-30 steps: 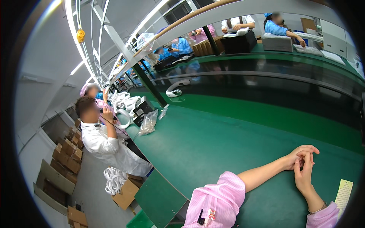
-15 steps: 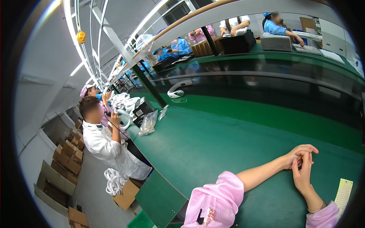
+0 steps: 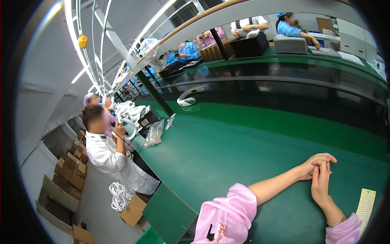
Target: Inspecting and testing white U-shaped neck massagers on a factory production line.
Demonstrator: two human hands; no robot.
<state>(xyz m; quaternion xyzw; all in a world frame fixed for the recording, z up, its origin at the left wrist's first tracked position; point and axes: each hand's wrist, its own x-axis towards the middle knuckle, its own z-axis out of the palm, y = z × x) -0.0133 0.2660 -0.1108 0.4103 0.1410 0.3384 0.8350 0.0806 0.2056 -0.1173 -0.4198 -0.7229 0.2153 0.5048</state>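
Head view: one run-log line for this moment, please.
left hand: clasped with right | right hand: resting on green table | holding: nothing | nearby: paper slip

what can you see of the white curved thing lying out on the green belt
The white curved piece is a smooth, glossy arc that looks like moulded plastic, shaped like an open band, with a darker patch at its lower end. It lies alone on the green conveyor surface, far from the person's left hand and right hand, which rest clasped near the table edge. Nothing touches it but the belt. Finer detail is too small to tell.
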